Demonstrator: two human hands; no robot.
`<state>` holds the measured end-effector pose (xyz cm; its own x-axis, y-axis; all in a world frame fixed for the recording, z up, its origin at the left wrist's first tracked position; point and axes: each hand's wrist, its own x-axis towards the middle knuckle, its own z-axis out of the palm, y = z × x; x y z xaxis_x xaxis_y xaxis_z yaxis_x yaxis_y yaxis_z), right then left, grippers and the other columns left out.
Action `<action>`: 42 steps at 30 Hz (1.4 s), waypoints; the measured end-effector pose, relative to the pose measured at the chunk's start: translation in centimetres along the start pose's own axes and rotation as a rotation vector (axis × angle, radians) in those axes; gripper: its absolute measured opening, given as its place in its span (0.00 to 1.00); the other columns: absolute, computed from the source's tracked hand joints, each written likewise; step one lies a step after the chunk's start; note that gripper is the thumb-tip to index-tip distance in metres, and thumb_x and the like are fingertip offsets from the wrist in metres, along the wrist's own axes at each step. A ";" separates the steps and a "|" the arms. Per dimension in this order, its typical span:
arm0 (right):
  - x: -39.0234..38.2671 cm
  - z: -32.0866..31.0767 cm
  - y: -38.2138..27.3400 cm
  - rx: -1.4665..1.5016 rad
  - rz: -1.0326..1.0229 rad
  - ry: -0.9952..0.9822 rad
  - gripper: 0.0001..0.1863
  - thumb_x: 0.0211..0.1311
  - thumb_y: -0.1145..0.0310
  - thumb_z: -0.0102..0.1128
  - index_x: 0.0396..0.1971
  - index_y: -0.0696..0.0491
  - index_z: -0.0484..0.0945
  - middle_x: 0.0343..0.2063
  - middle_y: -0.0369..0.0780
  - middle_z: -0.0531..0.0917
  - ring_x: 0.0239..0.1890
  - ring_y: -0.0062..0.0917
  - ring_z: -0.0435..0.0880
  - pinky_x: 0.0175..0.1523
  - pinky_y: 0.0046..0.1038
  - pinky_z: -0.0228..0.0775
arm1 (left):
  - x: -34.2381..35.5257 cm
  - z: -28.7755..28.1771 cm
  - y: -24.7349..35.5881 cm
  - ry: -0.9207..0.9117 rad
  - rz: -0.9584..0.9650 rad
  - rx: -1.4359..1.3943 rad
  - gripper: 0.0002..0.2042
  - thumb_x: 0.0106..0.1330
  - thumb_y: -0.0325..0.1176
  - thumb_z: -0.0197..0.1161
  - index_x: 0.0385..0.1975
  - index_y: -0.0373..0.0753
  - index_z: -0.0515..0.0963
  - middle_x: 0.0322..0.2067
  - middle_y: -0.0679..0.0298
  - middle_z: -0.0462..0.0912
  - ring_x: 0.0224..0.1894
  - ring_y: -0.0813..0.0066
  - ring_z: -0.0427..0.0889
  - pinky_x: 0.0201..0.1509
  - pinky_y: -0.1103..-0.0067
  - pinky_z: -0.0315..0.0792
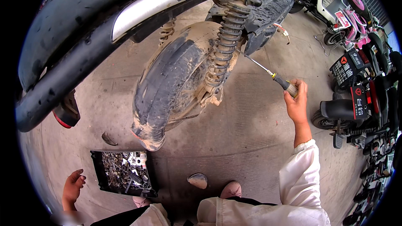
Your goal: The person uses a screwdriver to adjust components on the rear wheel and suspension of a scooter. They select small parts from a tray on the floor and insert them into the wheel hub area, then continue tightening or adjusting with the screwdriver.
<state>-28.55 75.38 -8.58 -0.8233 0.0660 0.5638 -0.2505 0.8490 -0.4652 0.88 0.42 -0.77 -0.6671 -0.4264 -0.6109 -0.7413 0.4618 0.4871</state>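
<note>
In my right hand [296,104] is a screwdriver [284,84] with a dark and yellow handle, my fingers wrapped round it. Its long metal shaft points up and left toward the muddy scooter's rear, its tip by the black plastic body panel [268,33] behind the coil shock absorber [227,44]. Mud cakes the rear mudguard [167,73] over the wheel. Low on the left, my left hand [73,189] hovers beside a black tray [151,171] of mixed screws and small metal parts. Its fingers are bent together; whatever they may hold is too small to make out.
A black grab rail [79,67] and seat cross the upper left, with a red-edged lamp [67,111] below. Loose wires [284,31] hang from the scooter. On the floor lie a dark fragment [109,138] and a curved piece [197,180]. Parked scooters [347,109] line the right.
</note>
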 end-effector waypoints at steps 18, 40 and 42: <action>-0.6 1.6 1.1 0.845 0.669 0.009 0.21 0.75 0.50 0.51 0.46 0.56 0.72 0.20 0.32 0.70 0.15 0.15 0.63 0.19 0.20 0.57 | 0.8 0.3 0.4 -0.017 -0.004 0.036 0.26 0.67 0.41 0.63 0.62 0.34 0.72 0.38 0.65 0.83 0.36 0.78 0.77 0.41 0.80 0.72; -1.1 1.8 0.9 0.808 0.670 -0.009 0.18 0.75 0.49 0.51 0.37 0.50 0.70 0.22 0.32 0.70 0.17 0.14 0.62 0.20 0.18 0.52 | 0.8 0.4 0.3 -0.013 0.005 0.048 0.25 0.68 0.40 0.62 0.61 0.34 0.73 0.38 0.64 0.83 0.36 0.79 0.77 0.40 0.80 0.72; -0.8 1.9 0.2 0.734 0.665 -0.026 0.17 0.75 0.50 0.51 0.37 0.50 0.70 0.22 0.32 0.70 0.18 0.14 0.63 0.21 0.19 0.54 | 0.7 0.3 0.3 -0.007 0.001 0.052 0.25 0.68 0.40 0.62 0.61 0.34 0.73 0.38 0.64 0.83 0.36 0.79 0.77 0.40 0.80 0.72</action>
<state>-28.93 74.47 -10.39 -0.9196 0.3923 0.0229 0.0209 0.1068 -0.9941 0.24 0.55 -1.23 -0.6668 -0.4211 -0.6148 -0.7359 0.5021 0.4542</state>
